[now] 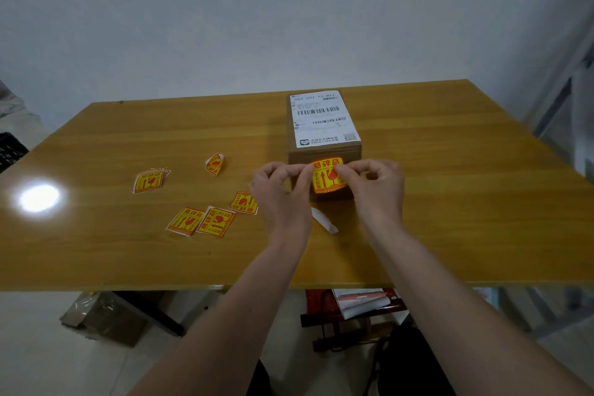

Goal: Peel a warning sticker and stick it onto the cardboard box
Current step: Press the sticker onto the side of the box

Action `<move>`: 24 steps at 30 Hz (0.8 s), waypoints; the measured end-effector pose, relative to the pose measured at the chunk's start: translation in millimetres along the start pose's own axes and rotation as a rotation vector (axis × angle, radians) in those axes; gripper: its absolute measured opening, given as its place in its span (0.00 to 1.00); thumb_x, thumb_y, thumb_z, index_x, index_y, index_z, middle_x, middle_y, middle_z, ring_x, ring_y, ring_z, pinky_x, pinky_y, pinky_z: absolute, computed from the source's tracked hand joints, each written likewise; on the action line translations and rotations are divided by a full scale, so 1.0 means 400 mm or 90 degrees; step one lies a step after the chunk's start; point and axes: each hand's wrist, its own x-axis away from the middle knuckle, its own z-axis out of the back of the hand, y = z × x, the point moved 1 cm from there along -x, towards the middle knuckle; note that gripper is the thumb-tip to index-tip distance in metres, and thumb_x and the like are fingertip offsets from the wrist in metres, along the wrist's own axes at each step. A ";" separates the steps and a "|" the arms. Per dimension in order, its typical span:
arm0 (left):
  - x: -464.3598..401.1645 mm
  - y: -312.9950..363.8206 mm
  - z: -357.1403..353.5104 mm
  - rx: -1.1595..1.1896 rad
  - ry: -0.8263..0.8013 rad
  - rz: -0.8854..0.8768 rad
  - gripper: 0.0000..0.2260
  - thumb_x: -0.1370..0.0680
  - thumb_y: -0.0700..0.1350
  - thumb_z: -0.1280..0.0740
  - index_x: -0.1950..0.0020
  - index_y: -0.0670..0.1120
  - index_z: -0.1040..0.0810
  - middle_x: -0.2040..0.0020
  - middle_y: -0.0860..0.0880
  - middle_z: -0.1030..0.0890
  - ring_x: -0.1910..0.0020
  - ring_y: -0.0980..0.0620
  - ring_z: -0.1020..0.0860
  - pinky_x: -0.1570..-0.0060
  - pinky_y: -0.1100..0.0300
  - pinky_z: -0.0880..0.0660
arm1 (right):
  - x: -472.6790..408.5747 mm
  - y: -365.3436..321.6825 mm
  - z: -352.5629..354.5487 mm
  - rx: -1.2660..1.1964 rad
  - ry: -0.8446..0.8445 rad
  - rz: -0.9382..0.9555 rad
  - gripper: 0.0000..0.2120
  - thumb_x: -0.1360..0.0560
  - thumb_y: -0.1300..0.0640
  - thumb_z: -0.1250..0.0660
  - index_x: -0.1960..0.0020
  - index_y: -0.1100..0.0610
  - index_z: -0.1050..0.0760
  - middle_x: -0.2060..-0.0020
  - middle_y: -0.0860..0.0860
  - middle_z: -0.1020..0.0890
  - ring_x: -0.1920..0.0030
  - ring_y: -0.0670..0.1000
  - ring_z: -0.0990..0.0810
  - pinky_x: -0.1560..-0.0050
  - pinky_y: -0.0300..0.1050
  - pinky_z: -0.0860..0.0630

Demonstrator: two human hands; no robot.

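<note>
A brown cardboard box (323,151) with a white shipping label on top stands on the wooden table. A yellow and red warning sticker (327,175) lies against the box's near side. My left hand (279,190) pinches the sticker's left edge between thumb and finger. My right hand (374,186) pinches its right edge the same way. I cannot tell how much of the sticker touches the cardboard. A white strip of peeled backing paper (324,220) lies on the table between my wrists.
Loose warning stickers lie left of my hands: a small stack (149,181), a curled one (214,164), and three flat ones (213,219). The table's near edge (160,286) runs below my forearms. Clutter sits on the floor under the table.
</note>
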 end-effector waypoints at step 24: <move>-0.037 -0.017 -0.047 0.097 0.034 0.078 0.02 0.28 0.46 0.28 0.60 0.49 0.18 0.46 0.54 0.27 0.52 0.65 0.28 0.46 0.62 0.26 | -0.047 0.065 -0.062 -0.038 0.067 0.044 0.10 0.32 0.55 0.25 0.69 0.49 0.24 0.47 0.40 0.30 0.35 0.50 0.30 0.35 0.54 0.29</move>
